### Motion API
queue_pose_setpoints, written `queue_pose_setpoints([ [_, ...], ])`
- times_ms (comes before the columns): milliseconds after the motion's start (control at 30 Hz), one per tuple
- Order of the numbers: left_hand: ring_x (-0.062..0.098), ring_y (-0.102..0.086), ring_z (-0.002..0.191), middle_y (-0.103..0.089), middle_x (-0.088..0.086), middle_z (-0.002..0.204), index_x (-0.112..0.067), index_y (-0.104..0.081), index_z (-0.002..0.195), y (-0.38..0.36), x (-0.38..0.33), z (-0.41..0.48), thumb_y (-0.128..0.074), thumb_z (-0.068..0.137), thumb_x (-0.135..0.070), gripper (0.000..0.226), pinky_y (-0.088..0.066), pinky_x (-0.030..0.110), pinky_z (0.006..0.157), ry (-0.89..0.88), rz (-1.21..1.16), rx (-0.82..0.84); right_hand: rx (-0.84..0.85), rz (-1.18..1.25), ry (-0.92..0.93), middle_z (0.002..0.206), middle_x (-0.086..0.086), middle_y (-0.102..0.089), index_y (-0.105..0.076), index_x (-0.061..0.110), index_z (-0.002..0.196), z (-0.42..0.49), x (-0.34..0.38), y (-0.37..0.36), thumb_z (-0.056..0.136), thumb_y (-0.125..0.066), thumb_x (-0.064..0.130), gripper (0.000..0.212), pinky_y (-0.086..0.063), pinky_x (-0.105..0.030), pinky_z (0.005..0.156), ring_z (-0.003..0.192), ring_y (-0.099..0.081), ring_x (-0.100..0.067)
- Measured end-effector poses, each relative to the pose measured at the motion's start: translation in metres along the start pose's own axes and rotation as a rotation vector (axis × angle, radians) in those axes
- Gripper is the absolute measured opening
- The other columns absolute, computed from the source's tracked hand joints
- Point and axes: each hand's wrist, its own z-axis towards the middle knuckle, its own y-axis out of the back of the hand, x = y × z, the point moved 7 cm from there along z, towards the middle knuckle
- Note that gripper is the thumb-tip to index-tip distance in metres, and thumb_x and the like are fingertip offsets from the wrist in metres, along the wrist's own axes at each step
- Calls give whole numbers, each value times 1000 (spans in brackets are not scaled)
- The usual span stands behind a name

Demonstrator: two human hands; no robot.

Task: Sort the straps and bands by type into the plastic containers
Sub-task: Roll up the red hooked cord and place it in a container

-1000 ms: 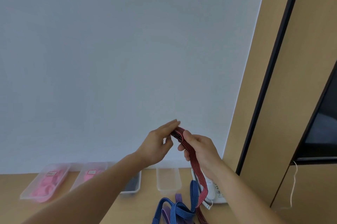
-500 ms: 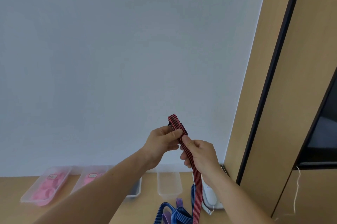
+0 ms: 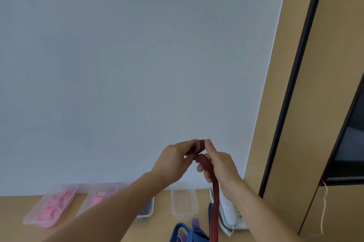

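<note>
Red striped strap (image 3: pixel 215 192) held above the desk (image 3: pixel 11 208), rolled end pinched by curled fingers of left hand (image 3: pixel 173 161) and right hand (image 3: pixel 221 166), tail hanging beside blue straps (image 3: pixel 189 232); likely failures: coil springing open under a slack pinch, tail snagging the blue straps.

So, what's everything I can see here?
red strap: one, red-black striped, held up, hanging toward desk
blue straps: bunch, count unclear, blue, desk front
purple strap: at least one, purple, among the blue
plastic containers: four, clear, row by wall; left two hold pink bands
telephone: one, white, desk right
desk: one, wooden
hands: two, left hand and right hand gripping the red strap's top
</note>
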Motion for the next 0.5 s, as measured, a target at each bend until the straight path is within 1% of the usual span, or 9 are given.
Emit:
queue_pose_setpoints([
  [67,12,-66,95,-68,-10,116,-24,-58,133,-4,3,-2,-53,96,-11,39,-53,27,78,-83,155,22,19,-11,-11,66,-11,-69,-75,3,85,0,0,-1,95,-43,58,65,-39,-26,48,46,-48,-16],
  [100,15,-67,99,-65,-9,125,-22,-55,137,-5,5,-3,-52,96,-10,43,-54,28,79,-122,223,17,21,-19,-14,67,-11,-69,-76,5,82,0,-1,-2,95,-46,58,62,-39,-26,48,47,-49,-16],
  [133,17,-67,101,-63,-8,130,-20,-54,139,-5,5,-5,-52,95,-9,46,-56,31,79,-164,267,0,19,-18,-16,67,-11,-69,-76,6,79,0,-3,-2,94,-49,56,59,-39,-26,48,47,-49,-16],
  [233,17,-69,100,-62,-6,132,-23,-52,136,1,0,-8,-48,91,-12,46,-60,32,73,-253,266,-56,28,73,-24,67,-12,-67,-77,5,81,0,-6,-4,93,-53,53,55,-40,-27,48,48,-48,-18],
  [300,16,-68,104,-61,-4,134,-26,-50,135,6,-1,-7,-42,92,-19,45,-60,31,76,-267,242,-69,57,129,-33,68,-13,-67,-76,3,87,1,-8,-7,93,-53,53,56,-40,-27,49,48,-48,-18],
  [367,17,-67,109,-61,-1,136,-25,-50,136,7,3,-6,-42,92,-21,44,-60,30,80,-274,251,-62,85,157,-30,71,-14,-69,-75,3,92,1,-9,-9,94,-52,52,54,-40,-27,48,49,-49,-17],
  [433,18,-68,108,-59,2,138,-25,-48,138,7,6,-6,-48,93,-16,46,-59,29,82,-288,280,-60,90,158,-14,73,-14,-69,-75,4,92,2,-8,-10,94,-53,48,50,-40,-27,49,50,-49,-16],
  [500,17,-65,112,-52,2,145,-25,-45,143,2,11,-6,-51,89,-3,59,-57,27,86,-246,263,-23,60,154,2,72,-12,-69,-76,5,91,3,-6,-7,93,-57,45,44,-40,-27,49,49,-48,-15],
])
